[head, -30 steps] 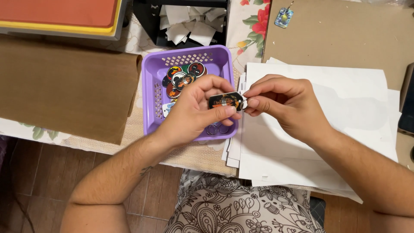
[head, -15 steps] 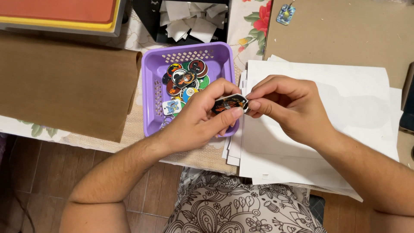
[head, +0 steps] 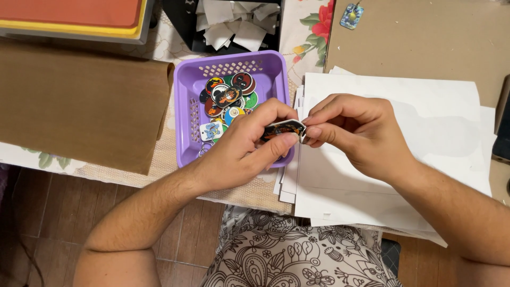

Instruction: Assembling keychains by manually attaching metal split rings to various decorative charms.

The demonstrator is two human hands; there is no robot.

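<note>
My left hand (head: 247, 151) pinches a small flat printed tag (head: 284, 128) between thumb and fingers, just over the right rim of a purple plastic basket (head: 188, 133). My right hand (head: 353, 133) meets it from the right, fingertips closed on the tag's right end, where a small metal ring seems to sit. Inside the basket lie several round and rectangular colourful printed tags (head: 228, 98). Both hands hover above the edge of a stack of white paper sheets (head: 425, 138).
A brown paper sheet (head: 79, 101) covers the left of the table. A brown cardboard board (head: 425, 37) lies at the back right with a small charm (head: 351, 16) on it. A black box of white paper scraps (head: 234, 24) stands behind the basket.
Both hands with the tag have shifted slightly down and towards me, uncovering more of the tags in the basket. The grip on the tag is the same.
</note>
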